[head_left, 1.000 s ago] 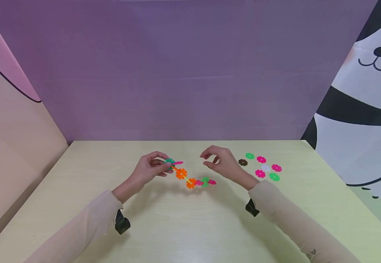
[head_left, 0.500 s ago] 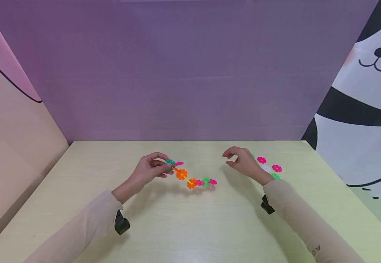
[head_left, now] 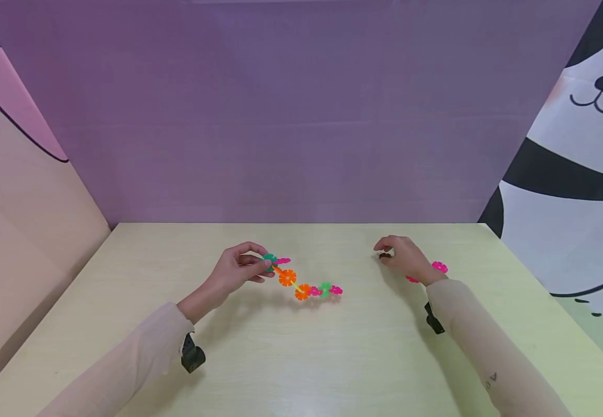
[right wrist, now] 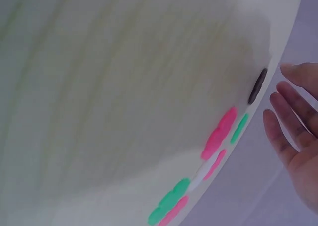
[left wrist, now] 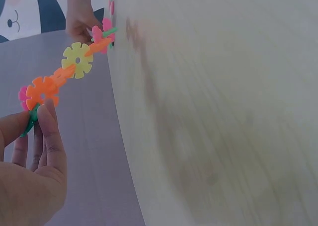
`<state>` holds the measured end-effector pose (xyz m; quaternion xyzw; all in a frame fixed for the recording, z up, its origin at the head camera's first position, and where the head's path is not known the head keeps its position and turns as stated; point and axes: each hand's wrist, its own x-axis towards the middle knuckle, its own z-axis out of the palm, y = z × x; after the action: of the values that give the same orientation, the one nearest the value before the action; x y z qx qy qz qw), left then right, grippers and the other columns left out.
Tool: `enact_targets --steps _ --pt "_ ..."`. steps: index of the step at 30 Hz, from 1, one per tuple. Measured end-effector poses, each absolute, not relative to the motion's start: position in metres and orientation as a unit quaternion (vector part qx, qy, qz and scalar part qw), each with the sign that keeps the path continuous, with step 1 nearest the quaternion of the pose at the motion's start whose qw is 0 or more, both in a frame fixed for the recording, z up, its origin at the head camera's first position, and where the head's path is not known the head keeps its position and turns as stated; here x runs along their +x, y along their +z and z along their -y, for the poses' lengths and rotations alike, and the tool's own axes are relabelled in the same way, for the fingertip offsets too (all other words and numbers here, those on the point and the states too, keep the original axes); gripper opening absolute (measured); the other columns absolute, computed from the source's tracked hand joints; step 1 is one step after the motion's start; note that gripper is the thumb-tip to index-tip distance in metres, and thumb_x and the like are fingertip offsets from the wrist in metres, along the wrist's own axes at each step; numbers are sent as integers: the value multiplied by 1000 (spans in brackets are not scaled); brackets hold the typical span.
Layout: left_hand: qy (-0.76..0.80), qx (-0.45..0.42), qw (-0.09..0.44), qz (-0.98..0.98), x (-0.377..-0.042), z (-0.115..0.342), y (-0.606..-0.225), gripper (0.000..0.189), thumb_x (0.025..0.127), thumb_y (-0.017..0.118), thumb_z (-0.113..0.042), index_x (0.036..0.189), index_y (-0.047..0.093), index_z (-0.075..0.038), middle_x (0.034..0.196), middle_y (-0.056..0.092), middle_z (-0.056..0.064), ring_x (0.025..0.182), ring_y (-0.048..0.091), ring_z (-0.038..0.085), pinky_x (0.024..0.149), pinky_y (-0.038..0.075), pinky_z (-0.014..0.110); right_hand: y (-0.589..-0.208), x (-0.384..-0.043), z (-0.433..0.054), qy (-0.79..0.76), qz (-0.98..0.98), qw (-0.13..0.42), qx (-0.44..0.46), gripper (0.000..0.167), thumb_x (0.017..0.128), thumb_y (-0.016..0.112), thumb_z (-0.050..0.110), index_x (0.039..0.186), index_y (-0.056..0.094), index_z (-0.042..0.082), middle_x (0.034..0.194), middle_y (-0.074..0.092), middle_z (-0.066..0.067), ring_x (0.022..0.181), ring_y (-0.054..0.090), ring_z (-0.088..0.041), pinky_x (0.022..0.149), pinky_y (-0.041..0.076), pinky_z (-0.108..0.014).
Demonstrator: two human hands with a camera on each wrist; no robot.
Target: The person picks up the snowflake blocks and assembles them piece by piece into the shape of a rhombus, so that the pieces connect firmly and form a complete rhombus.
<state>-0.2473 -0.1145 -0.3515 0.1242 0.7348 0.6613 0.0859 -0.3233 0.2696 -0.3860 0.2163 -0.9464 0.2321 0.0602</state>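
My left hand pinches a dark green notched disc between thumb and fingers. From that disc a chain of interlocking plastic snowflake discs slants down to the right, held over the table: pink, orange, a yellow disc, orange, pink, light green and pink. At the right, my right hand is over a brown disc, fingers loosely bent and holding nothing. The right wrist view shows the brown disc lying flat, with a gap between it and the right fingertips.
Loose discs lie beside the brown one: a pink disc, a green disc, a white disc and others. In the head view my right hand and wrist hide most of them. A purple backdrop rises behind the table.
My right hand has moved right, away from the chain, and down over the brown disc. The left hand and the chain have stayed nearly still.
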Motion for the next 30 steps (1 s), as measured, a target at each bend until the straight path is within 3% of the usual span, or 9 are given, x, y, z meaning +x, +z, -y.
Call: enact_targets --steps 13,23,30 --pt "652 118 86 -744 -246 118 -353 29 83 66 -18 106 55 -3 88 69 8 80 70 22 75 55 33 -390 -330 -273 224 952 20 206 21 79 61 -5 100 62 -4 93 65 -18 88 61 -30 77 51 -42" --pt "653 120 84 -743 -246 121 -354 31 83 67 -19 106 55 -3 90 69 9 85 69 28 76 55 34 -390 -333 -271 207 952 70 214 25 72 68 -8 96 63 -4 91 57 -16 82 59 -30 75 49 -43" --pt "652 118 82 -745 -246 123 -356 28 84 65 -16 107 55 -3 88 69 9 81 69 23 77 55 36 -387 -330 -271 226 944 86 226 20 73 62 -15 91 63 -6 85 61 -19 75 61 -30 69 52 -40"
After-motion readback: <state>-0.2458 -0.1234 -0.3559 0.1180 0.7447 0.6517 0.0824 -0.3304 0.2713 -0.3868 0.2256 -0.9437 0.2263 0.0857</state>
